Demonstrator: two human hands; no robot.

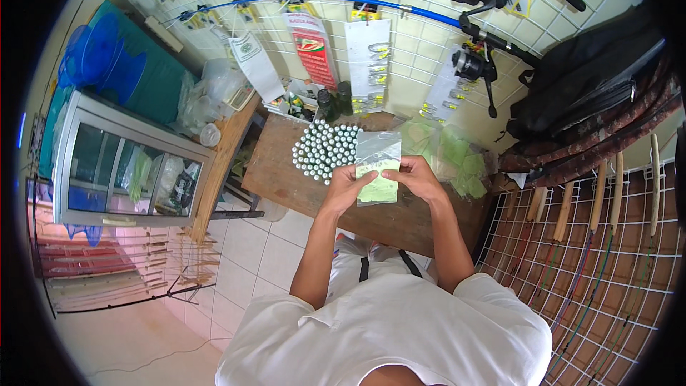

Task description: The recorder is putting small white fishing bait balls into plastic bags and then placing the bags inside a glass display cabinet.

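A clear plastic bag (380, 144) with a light green paper slip (379, 190) in it is held up over the wooden table (275, 175). My left hand (343, 186) pinches its left edge, thumb on the front. My right hand (418, 180) grips the opposite edge in the same way, the two thumbs nearly meeting on the green paper. The fingers behind the bag are hidden. Just left of it stands a tight cluster of small white-topped cylinders (325, 151). Beyond my right hand lie loose light green slips (463, 164) and clear bags.
Two dark jars (326, 105) stand at the table's back. A glass-fronted cabinet (132, 171) is on the left. Fishing rods with reels (471, 64) hang on the wire grid behind. A black bag (593, 64) hangs at right, near a rack of wooden handles (599, 196).
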